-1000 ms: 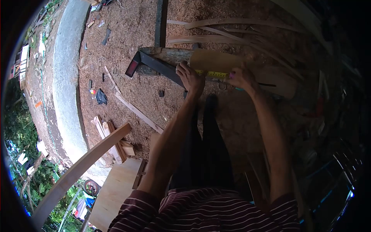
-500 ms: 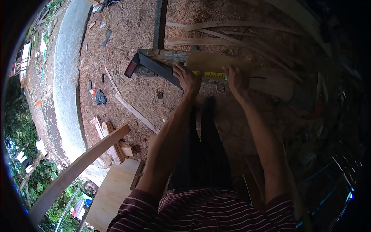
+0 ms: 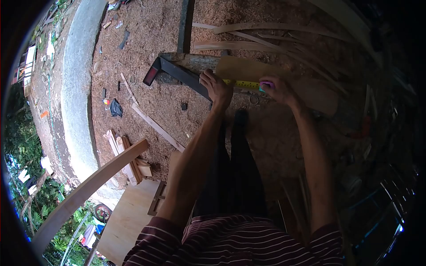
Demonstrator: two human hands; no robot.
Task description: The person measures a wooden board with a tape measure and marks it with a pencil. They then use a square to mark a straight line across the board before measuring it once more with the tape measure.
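Observation:
A yellow tape measure [image 3: 246, 84] is stretched between my hands, along the near edge of a tan board [image 3: 248, 68]. My left hand [image 3: 217, 90] is closed over the tape's left end, its fingertips on the board's left part. The tape's purple and teal case [image 3: 265, 85] sits in my right hand [image 3: 280, 91], whose fingers curl round it. Left of my left hand, a dark metal square [image 3: 184, 79] with a reddish end lies at a slant over a weathered wooden beam [image 3: 197, 63].
Thin wood strips [image 3: 248, 45] lie beyond the board. A dark post [image 3: 185, 26] runs up behind the beam. Wood offcuts [image 3: 128, 162], a long plank [image 3: 95, 179] and a plywood panel [image 3: 126, 217] are at the lower left. Shavings cover the ground [image 3: 164, 115].
My right hand has moved slightly right and turned, and the purple side of the tape case now shows. My left hand has barely shifted. The view has moved a little.

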